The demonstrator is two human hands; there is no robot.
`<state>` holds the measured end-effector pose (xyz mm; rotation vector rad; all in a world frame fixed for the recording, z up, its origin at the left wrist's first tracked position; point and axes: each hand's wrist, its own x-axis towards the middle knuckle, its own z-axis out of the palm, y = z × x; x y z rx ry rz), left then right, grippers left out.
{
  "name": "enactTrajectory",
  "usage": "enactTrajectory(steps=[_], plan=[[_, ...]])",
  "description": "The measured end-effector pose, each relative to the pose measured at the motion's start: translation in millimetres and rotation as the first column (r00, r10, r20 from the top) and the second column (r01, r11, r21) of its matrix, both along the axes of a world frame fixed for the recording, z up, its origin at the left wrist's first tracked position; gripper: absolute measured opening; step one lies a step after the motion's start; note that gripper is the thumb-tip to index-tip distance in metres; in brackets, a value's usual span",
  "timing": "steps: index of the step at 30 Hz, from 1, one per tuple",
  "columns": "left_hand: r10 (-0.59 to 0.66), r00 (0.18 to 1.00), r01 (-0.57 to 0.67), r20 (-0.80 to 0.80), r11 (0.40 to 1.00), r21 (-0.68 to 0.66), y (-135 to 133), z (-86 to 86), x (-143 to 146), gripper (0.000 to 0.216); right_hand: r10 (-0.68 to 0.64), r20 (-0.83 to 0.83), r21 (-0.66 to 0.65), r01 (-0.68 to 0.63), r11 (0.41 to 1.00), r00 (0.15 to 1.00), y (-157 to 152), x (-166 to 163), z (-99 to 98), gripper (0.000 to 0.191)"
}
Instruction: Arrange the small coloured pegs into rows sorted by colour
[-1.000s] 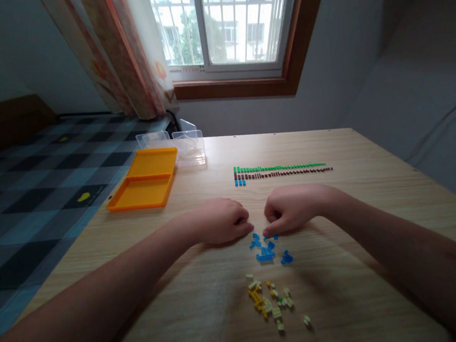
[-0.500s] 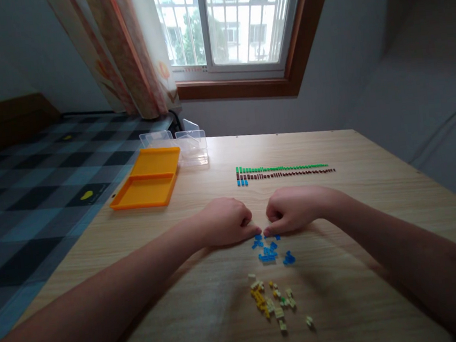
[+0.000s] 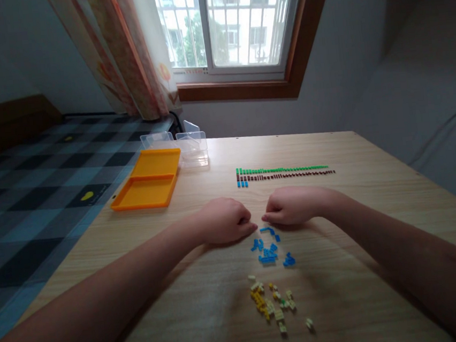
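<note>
My left hand point(image 3: 227, 219) is closed, knuckles up, its thumb and fingertips pinched just beyond the small blue bricks point(image 3: 267, 255). Facing it across a narrow gap, my right hand point(image 3: 290, 206) is curled the same way. Whatever either hand pinches is hidden or too small to make out. A few blue pieces point(image 3: 269, 231) lie right below the fingertips, and one blue cluster point(image 3: 288, 259) sits off to the right. Beyond the hands run a row of green bricks point(image 3: 268, 170), a row of dark brown bricks point(image 3: 269, 177) and a short row of blue bricks point(image 3: 242, 184).
Nearer me lie loose yellow bricks point(image 3: 258, 300) and cream bricks point(image 3: 279, 315). An open orange case point(image 3: 145, 192) rests at the table's left edge, with clear plastic boxes point(image 3: 192, 148) behind it. A checkered bed point(image 3: 47, 183) adjoins the left side.
Both hands have shifted slightly away from me, and the fingertips are a little farther apart. Blue pieces by the fingertips have spread and show more plainly.
</note>
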<state>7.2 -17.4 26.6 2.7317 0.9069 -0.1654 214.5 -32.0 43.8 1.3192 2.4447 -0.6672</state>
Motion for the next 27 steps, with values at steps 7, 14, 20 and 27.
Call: enactTrajectory(steps=[7,14,20,27], plan=[[-0.005,1.000,0.005,0.010,1.000,0.019,2,-1.7,0,0.041,0.057,-0.066,-0.084,-0.063,0.994,0.996,4,8,1.0,0.041],[0.020,0.999,-0.022,0.031,0.999,0.039,-1,-3.4,1,0.042,0.044,-0.055,-0.080,-0.049,0.996,0.997,4,7,1.4,0.036],[0.029,0.999,-0.030,0.028,0.999,0.042,-2,-4.8,2,0.044,0.075,-0.065,-0.095,-0.081,0.992,0.995,6,9,-1.0,0.033],[0.033,0.999,-0.035,0.042,0.998,0.044,-2,-5.7,2,0.045,0.095,-0.083,-0.079,-0.102,0.992,0.992,6,11,-3.7,0.037]])
